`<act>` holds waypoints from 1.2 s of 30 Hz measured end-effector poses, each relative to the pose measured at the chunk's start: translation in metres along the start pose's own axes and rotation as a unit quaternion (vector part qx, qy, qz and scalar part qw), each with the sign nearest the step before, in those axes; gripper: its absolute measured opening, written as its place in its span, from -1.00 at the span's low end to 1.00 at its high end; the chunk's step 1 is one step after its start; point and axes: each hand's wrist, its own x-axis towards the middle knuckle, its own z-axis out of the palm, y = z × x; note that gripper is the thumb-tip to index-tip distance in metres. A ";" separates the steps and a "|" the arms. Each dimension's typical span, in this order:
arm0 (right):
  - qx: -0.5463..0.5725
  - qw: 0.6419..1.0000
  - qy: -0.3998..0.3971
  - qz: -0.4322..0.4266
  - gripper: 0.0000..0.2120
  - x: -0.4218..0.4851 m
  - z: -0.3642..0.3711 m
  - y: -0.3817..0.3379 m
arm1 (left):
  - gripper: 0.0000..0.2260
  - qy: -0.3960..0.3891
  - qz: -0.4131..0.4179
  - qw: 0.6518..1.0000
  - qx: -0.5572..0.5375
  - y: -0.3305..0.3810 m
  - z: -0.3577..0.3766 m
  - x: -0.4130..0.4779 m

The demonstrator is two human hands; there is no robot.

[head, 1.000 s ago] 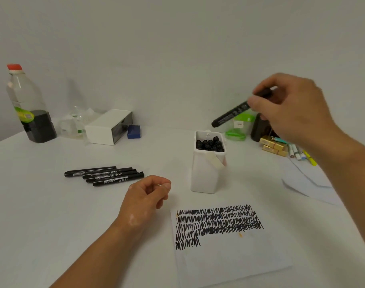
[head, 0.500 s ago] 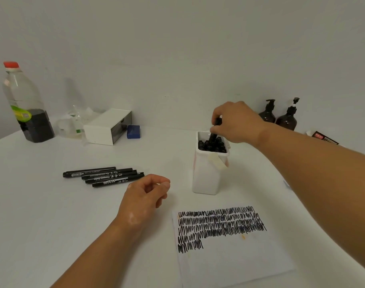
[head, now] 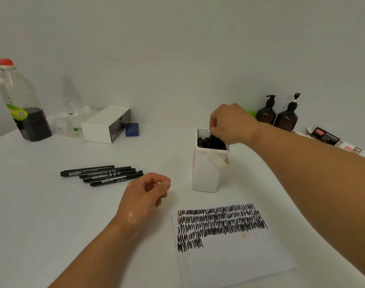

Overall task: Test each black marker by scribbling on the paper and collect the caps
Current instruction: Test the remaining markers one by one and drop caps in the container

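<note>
The scribbled paper (head: 235, 262) lies just in front of the white container (head: 206, 173), which is packed with black markers (head: 210, 142). The right hand (head: 231, 123) curls its fingers onto their tops, lower than half a second ago; whether it grips one I cannot tell. The left hand (head: 144, 194) rests loosely curled, holding nothing visible, near four loose markers (head: 102, 175).

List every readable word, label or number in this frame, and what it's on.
Nothing reads with confidence.
Four black markers: white print along the barrels, blurred.
Clear plastic bottle with a red cap: green label, too small.
Black packet at the table's right edge: white and red print, blurred.
Two brown pump bottles: no label visible.
White paper sheet: black scribbles only, no words.
</note>
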 end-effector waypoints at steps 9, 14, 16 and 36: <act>0.193 0.970 0.148 0.020 -0.83 -0.057 -0.005 0.024 | -0.68 0.002 -0.001 1.000 0.005 0.000 -0.001 0.000; 0.342 0.931 0.125 0.017 -0.95 -0.140 0.025 0.030 | -0.69 0.002 -0.003 1.000 0.014 0.001 0.000 -0.002; 0.376 0.922 0.091 0.028 -0.91 -0.160 0.045 0.029 | -0.75 0.004 -0.001 1.000 0.019 0.001 0.001 -0.003; 0.442 0.897 0.008 0.031 -0.76 -0.192 0.107 0.026 | -0.93 0.042 0.046 0.956 0.288 0.014 -0.002 -0.003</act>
